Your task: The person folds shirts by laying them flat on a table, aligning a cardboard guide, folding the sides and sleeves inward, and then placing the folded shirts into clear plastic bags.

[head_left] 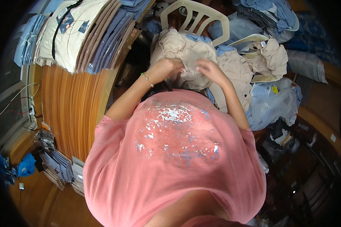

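So from my end of the feed, the left hand (170, 67) has its fingers drawn in narrow, pinching the edge of some thin whitish material (191, 75). I honestly can't say if that's clear plastic or cloth. The right hand (209, 70) is just across from it, fingers a bit spread and pretty blurred, so I can't tell whether it's gripping anything. The material sits between the two hands, at the near side of a heap of beige fabric (174, 43), all rumpled.

There's a beaded bracelet (148, 80) on the left wrist, and below both arms I mostly get a pink T-shirt (178, 151) with a flaky, worn print. Right behind the heap I can see the curved back of a pale plastic chair (219, 24). Over to the right, more beige garments (274, 58) are piled up, and nearer me from those there's a crinkly light-blue plastic bundle (272, 106). Blue clothes (269, 13) are heaped at top right.

On the left I've got a wood-grain panel (72, 109) with a big stack of folded garments (81, 36) at its far end, cream, brown and blue. Down at lower left, more folded packs (58, 166) lie near a bright blue plastic bag (26, 165).
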Tool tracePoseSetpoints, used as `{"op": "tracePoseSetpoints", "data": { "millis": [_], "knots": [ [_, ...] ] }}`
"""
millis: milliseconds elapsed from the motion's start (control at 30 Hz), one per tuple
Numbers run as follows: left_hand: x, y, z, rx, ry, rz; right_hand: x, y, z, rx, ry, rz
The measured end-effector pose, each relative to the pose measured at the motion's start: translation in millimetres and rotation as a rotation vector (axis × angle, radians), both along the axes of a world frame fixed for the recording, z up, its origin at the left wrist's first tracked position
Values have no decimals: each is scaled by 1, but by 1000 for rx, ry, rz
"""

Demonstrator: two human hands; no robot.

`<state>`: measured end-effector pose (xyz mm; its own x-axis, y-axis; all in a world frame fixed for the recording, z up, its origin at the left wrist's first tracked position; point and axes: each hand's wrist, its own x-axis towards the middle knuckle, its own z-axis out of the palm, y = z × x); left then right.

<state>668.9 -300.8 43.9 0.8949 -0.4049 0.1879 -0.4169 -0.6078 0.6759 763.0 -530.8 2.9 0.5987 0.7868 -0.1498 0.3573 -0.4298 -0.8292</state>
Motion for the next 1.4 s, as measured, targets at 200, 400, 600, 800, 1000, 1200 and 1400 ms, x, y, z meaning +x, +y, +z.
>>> {"op": "tracePoseSetpoints", "data": {
  "millis": [200,400,600,800,1000,1200,1400],
  "knots": [
    [4,-14,36,-155,-118,3,43,64,-51,-633,-157,599],
    [-40,59,-124,-57,632,370,72,20,24,161,5,126],
    [-21,1,-215,37,684,201,46,-15,167,419,-202,-197],
    [29,0,-196,-482,722,-15,47,-84,252,426,-490,-621],
    [159,50,65,-161,-349,446,122,-237,286,87,-1008,-977],
    [129,63,152,-208,-1112,796,71,-201,275,195,-1985,-1127],
    [-28,101,-174,484,593,77,-108,-205,-103,-972,203,-47]
  ]
}}
